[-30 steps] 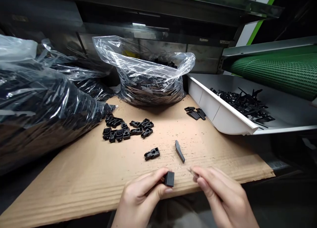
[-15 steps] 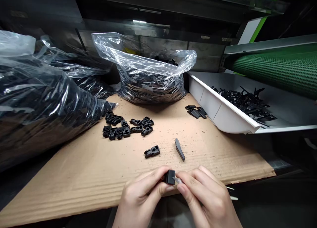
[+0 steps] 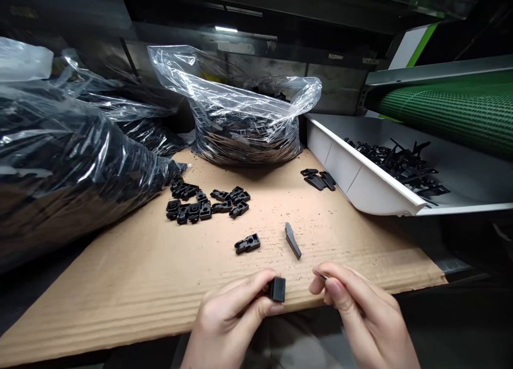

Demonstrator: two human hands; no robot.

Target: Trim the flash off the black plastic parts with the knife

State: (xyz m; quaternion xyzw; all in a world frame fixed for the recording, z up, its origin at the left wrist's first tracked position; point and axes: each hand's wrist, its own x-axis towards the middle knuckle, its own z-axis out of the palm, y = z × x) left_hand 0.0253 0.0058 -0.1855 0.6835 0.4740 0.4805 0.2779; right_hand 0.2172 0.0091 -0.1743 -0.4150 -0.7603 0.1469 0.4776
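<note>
My left hand [image 3: 236, 315] pinches a small black plastic block [image 3: 277, 289] between thumb and forefinger, its flat square end facing right. Apart from it on the right, my right hand [image 3: 360, 310] is closed on a small thin blade [image 3: 323, 276]; only a sliver of it shows between the fingertips. Beyond the hands, a single black plastic clip part [image 3: 247, 243] rests on the cardboard [image 3: 160, 283]. Right of that part lies a dark grey tapered lever [image 3: 293, 241].
Several black clip parts [image 3: 194, 210] lie grouped at left centre. Flat black pieces [image 3: 318, 179] sit beside a white tray [image 3: 377, 190] holding dark parts. A clear bag [image 3: 248, 128] of parts stands behind, another bulging bag [image 3: 72, 171] at left. A green mesh belt [image 3: 452, 107] is at right.
My right hand has moved right, drawing the blade away from the black block. My left hand keeps its hold on the block, nearly in place.
</note>
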